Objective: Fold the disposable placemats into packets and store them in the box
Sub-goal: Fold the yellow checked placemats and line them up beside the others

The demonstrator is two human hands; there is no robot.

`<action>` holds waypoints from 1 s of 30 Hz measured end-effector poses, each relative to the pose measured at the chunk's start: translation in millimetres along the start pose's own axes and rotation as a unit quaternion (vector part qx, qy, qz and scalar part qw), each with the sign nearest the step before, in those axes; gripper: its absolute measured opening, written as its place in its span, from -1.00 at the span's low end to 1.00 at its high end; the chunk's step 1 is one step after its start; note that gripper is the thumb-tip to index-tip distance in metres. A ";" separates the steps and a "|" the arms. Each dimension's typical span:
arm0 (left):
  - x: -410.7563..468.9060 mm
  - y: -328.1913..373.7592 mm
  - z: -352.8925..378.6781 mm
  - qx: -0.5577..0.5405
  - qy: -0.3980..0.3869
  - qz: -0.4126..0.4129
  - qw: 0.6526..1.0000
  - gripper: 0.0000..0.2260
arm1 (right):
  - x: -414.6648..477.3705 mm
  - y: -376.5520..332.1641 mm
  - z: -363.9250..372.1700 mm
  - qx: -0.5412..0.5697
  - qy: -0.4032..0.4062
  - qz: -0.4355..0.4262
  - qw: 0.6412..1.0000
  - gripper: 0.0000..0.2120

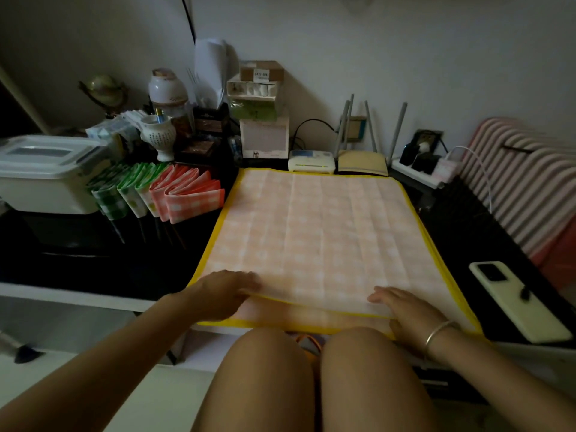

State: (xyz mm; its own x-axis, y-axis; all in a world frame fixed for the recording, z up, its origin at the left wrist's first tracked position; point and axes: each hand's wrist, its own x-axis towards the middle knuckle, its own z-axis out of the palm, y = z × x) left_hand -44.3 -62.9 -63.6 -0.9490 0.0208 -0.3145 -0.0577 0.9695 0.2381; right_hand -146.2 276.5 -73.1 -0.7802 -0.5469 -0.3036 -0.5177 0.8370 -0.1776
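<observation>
Sits at a dark tabletop (467,232) with an orange-checked placemat (311,226), yellow-bordered, spread flat on top of more like it. Lays the left hand (223,291) over the top sheet's near left corner, fingers close together and nearly straight; cannot tell through the blur whether they pinch the edge. Presses the right hand (405,310) flat on the near right edge, fingers straight and slightly apart. Has folded packets (162,194), green and pink checked, standing in a row beside a lidded white box (46,182) far left, and a phone (517,300) lying at the right
</observation>
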 end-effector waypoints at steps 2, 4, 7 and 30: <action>-0.7 6.5 -13.1 0.002 -0.021 -0.023 0.999 -0.67 | -8.1 0.8 -10.3 0.023 0.038 0.033 0.998 -0.57; -1.2 14.1 -28.9 -0.003 -0.032 -0.039 0.999 -0.70 | -13.2 -1.1 -28.0 -0.023 0.063 0.040 0.997 -0.74; -2.1 16.7 -61.1 -0.010 -0.065 -0.075 0.995 -0.71 | -17.9 -3.8 -60.7 -0.075 0.106 0.013 0.992 -0.89; 78.4 -9.0 -28.9 0.083 0.340 0.034 0.936 -0.72 | 130.6 32.5 -54.4 -0.078 0.222 0.046 0.971 -0.78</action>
State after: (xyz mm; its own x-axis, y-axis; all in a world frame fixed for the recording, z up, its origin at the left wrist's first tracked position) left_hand -127.1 -77.1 -63.9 -0.9298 -0.0216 0.3673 0.0051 0.9974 0.0717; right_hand -284.0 231.3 -67.6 -0.8826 -0.4524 0.1277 -0.4578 0.8890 -0.0150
